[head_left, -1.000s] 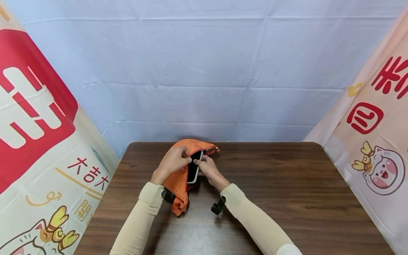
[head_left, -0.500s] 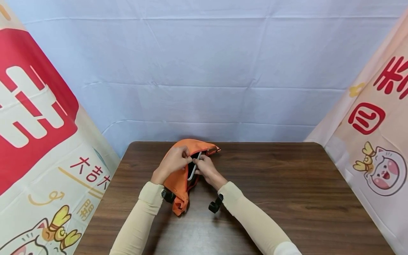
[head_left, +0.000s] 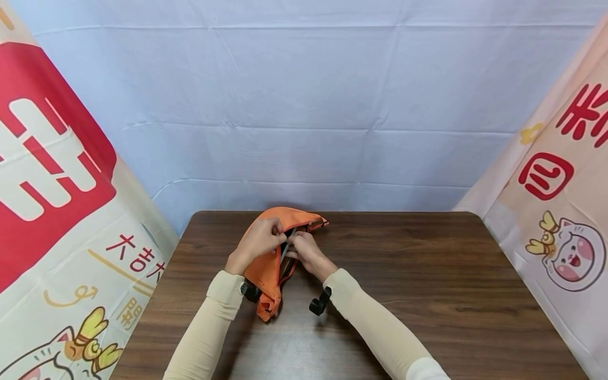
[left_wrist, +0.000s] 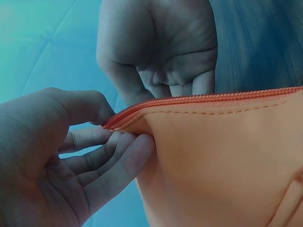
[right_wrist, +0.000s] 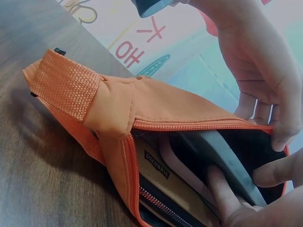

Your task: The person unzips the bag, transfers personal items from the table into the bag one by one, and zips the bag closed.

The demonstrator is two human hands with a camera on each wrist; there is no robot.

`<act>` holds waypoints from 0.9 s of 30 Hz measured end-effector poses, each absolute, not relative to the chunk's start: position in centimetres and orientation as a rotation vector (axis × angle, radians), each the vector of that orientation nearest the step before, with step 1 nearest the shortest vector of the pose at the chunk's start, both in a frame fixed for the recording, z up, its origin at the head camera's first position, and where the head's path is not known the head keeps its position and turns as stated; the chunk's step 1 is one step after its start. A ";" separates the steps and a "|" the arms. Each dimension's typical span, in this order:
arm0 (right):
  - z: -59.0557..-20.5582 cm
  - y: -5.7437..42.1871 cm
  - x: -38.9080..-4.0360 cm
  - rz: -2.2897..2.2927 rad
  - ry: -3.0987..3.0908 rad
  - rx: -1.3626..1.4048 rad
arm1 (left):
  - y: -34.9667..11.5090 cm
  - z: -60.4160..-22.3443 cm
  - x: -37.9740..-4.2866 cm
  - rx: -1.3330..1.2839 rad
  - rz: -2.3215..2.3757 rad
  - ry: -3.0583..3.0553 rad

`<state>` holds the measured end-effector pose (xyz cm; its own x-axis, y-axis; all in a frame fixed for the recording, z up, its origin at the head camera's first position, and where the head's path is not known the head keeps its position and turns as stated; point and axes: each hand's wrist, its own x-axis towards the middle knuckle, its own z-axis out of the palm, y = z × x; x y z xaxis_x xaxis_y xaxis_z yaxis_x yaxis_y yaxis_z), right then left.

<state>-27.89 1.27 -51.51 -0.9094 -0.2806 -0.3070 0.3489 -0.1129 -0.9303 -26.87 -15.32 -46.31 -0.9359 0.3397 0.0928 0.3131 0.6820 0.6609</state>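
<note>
An orange zippered bag (head_left: 261, 272) lies at the table's far left, its mouth parted toward the right. My left hand (head_left: 260, 240) pinches the zipper edge between thumb and fingers, as the left wrist view shows, and keeps that side lifted. My right hand (head_left: 307, 250) reaches into the opening. In the right wrist view its thumb and finger grip a phone (right_wrist: 232, 158) by its pale edge. Most of the phone is down inside the bag. Beside it in the bag are a pinkish flat edge (right_wrist: 177, 163) and a tan panel (right_wrist: 177, 184) with a dark label.
A metal zipper (right_wrist: 163, 205) runs along the tan panel inside the bag. The webbing strap (right_wrist: 71, 87) bunches at the bag's near end on the brown wooden table (head_left: 408, 274). Pale cloth (head_left: 304, 105) hangs behind the table, printed banners at both sides.
The phone has turned edge-on and sunk deeper into the bag, with my right hand shifting slightly left along with it. My left hand has stayed at the zipper edge.
</note>
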 end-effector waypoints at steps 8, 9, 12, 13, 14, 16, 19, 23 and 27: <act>-51.7 1.4 -27.7 -2.058 1.767 0.048 | -15.3 -46.4 -26.9 0.552 1.112 2.829; -51.7 1.4 -27.7 -2.057 1.769 0.048 | -15.3 -46.5 -26.9 0.553 1.115 2.826; -51.9 1.4 -27.6 -2.056 1.775 0.052 | -15.3 -46.5 -26.9 0.554 1.120 2.823; -52.0 1.4 -27.6 -2.052 1.783 0.049 | -15.3 -46.5 -26.9 0.554 1.121 2.821; -52.0 1.4 -27.6 -2.045 1.795 0.047 | -15.3 -46.5 -26.9 0.552 1.121 2.819; -52.2 1.3 -27.7 -2.028 1.831 0.044 | -15.2 -46.5 -26.9 0.548 1.131 2.811; -52.3 1.1 -27.7 -2.004 1.891 0.053 | -15.2 -46.5 -26.9 0.539 1.155 2.792; -52.3 0.8 -27.7 -1.983 1.972 0.069 | -15.1 -46.6 -27.0 0.530 1.176 2.774; -52.2 0.4 -27.6 -1.946 2.070 0.068 | -14.9 -46.6 -27.0 0.529 1.187 2.757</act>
